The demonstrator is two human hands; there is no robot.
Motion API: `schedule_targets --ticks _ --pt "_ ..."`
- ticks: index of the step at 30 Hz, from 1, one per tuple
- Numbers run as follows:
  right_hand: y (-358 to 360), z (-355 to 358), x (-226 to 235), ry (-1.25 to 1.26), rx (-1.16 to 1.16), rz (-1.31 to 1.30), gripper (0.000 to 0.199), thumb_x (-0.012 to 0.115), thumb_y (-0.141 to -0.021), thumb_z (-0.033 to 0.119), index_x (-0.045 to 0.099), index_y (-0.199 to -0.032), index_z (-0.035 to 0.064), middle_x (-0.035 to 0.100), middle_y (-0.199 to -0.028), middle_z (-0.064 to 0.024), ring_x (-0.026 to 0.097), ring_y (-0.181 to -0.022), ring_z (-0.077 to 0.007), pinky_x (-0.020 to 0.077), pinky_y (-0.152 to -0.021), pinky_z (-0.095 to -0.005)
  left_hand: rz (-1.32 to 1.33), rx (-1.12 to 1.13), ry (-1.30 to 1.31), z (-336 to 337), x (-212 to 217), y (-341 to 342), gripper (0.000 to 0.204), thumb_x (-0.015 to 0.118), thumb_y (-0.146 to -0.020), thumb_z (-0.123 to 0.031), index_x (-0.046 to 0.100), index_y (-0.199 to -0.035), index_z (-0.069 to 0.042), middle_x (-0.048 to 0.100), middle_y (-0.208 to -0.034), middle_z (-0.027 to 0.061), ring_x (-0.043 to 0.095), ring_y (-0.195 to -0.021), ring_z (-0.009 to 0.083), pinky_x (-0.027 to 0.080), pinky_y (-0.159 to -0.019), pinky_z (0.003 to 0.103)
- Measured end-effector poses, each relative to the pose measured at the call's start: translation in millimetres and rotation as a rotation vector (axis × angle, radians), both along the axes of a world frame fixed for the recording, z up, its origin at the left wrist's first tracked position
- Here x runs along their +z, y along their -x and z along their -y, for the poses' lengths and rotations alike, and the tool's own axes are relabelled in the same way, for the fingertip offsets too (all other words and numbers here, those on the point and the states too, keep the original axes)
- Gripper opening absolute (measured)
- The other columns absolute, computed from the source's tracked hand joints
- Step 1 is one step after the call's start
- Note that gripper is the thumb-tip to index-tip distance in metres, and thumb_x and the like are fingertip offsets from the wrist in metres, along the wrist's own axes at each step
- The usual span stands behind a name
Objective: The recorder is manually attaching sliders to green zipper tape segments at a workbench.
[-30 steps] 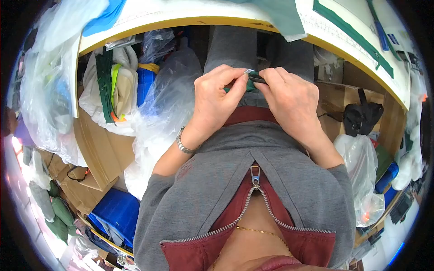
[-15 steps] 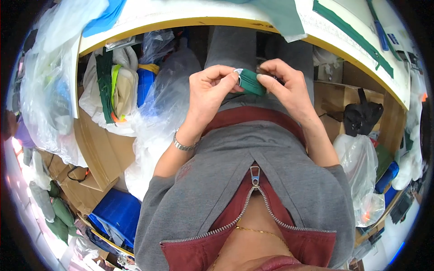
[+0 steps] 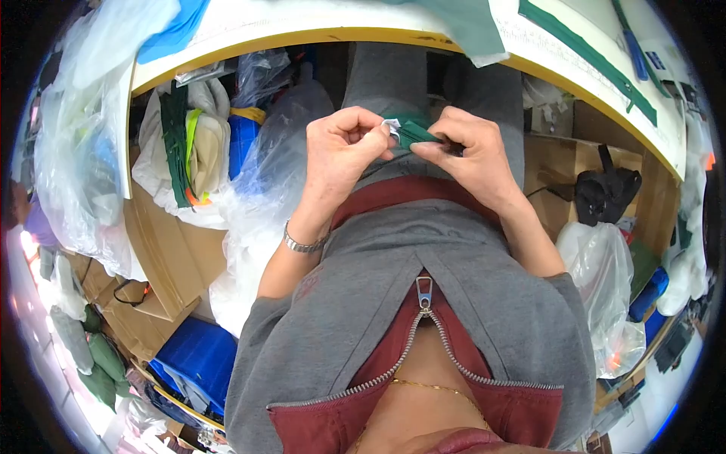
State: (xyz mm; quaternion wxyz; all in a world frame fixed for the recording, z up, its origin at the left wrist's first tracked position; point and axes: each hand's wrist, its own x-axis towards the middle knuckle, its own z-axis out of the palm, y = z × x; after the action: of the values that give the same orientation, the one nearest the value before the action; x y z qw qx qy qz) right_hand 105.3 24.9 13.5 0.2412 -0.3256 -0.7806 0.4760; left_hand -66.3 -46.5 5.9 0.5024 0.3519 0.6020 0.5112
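Note:
Above my lap, both hands pinch a small piece of green fabric (image 3: 412,135) between them. At its left end sits a white bit (image 3: 391,127), perhaps a label or lining, beside the thumb and forefinger of my left hand (image 3: 342,151). Those fingers are closed on that end. My right hand (image 3: 475,151) grips the other end between thumb and curled fingers. Part of the fabric is hidden behind the fingers, and I cannot tell what it is made into.
Ahead, a white table (image 3: 318,17) with a yellow edge curves across, bearing a long green strip (image 3: 590,62). Clear plastic bags (image 3: 83,159) hang at the left. Below stand a blue bin (image 3: 198,359) and cardboard (image 3: 162,253). A black bag (image 3: 607,193) lies at the right.
The green fabric has turned and folded between my fingers, and more of the white bit shows. My left hand shifted slightly left; my right fingers closed in over the cloth.

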Motion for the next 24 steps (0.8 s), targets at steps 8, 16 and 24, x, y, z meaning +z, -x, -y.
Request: schedule_targets --ticks 8,16,24 --pt "-16 -8 -14 0.325 -0.063 0.009 0.022 0.065 -0.076 0.016 0.053 -0.071 -0.0025 0.044 -0.059 -0.0036 0.041 -0.056 -0.0076 0.0341 -0.05 -0.0259 0.414 -0.021 -0.06 -12 0 6 0.006 0.051 -0.082 -0.002 0.054 -0.087 0.0 0.061 -0.093 0.0111 0.062 -0.079 0.014 0.048 -0.066 0.022" --pt "-5 -1 5 -0.192 -0.009 0.153 0.017 0.067 -0.071 0.012 0.056 -0.069 -0.0003 0.052 -0.063 -0.0106 0.053 -0.056 -0.0248 0.0395 -0.049 -0.0333 -0.085 -0.184 0.01 -11 -3 -3 0.012 0.055 -0.083 -0.007 0.053 -0.092 0.002 0.062 -0.084 0.0086 0.06 -0.072 0.0124 0.051 -0.067 0.023" --pt "-11 -3 11 -0.392 -0.158 0.376 0.029 0.066 -0.071 0.026 0.056 -0.094 0.0104 0.056 -0.074 -0.0073 0.059 -0.067 -0.0242 0.0459 -0.055 -0.0329 0.276 -0.106 -0.035 -10 -13 -2 0.009 0.056 -0.084 -0.006 0.056 -0.088 0.002 0.062 -0.079 0.0096 0.063 -0.07 0.0151 0.052 -0.064 0.022"
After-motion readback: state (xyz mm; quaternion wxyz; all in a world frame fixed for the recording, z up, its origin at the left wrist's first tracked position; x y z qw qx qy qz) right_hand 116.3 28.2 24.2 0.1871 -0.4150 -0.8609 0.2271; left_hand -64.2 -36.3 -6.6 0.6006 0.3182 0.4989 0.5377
